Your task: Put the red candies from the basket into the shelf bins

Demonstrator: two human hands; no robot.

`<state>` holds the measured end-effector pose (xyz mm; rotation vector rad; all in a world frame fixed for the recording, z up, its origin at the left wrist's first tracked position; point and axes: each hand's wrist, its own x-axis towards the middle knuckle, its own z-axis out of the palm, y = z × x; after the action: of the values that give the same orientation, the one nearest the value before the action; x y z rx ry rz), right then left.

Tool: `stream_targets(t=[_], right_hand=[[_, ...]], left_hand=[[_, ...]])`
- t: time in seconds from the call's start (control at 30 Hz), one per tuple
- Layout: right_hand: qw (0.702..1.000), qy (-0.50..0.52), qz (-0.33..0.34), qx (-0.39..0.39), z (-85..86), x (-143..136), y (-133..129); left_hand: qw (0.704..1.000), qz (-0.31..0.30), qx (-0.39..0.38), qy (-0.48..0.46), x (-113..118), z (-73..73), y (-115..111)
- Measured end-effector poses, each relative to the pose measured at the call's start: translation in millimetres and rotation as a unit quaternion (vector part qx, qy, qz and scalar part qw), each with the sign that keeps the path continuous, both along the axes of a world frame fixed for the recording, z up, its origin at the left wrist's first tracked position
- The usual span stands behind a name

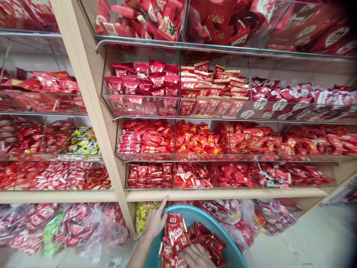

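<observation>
Rests left hand (pixel 154 221) at the left rim of a teal basin (pixel 220 225), index finger and thumb apart, just beside red packets (pixel 175 231) heaped inside. Lays right hand (pixel 196 255) over those packets, fingers on top; cannot tell whether clamped on any.

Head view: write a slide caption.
Left hand at the rim of a teal basin, right hand on its red packets, stocked shelves behind.
</observation>
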<state>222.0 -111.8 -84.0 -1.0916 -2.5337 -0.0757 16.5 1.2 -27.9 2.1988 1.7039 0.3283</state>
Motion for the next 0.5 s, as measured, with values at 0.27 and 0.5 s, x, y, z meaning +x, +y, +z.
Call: stream_targets(t=[0.27,0.5], right_hand=[[0.989,0.003,-0.042,0.141,-48.6,-7.8,4.1],[0.979,0.038,-0.085,0.184,-57.3,-6.9,6.5]], left_hand=[[1.000,0.006,0.000,-0.016,0.1,-1.7,0.0],[1.000,0.009,-0.003,-0.010,0.9,2.9,-1.7]])
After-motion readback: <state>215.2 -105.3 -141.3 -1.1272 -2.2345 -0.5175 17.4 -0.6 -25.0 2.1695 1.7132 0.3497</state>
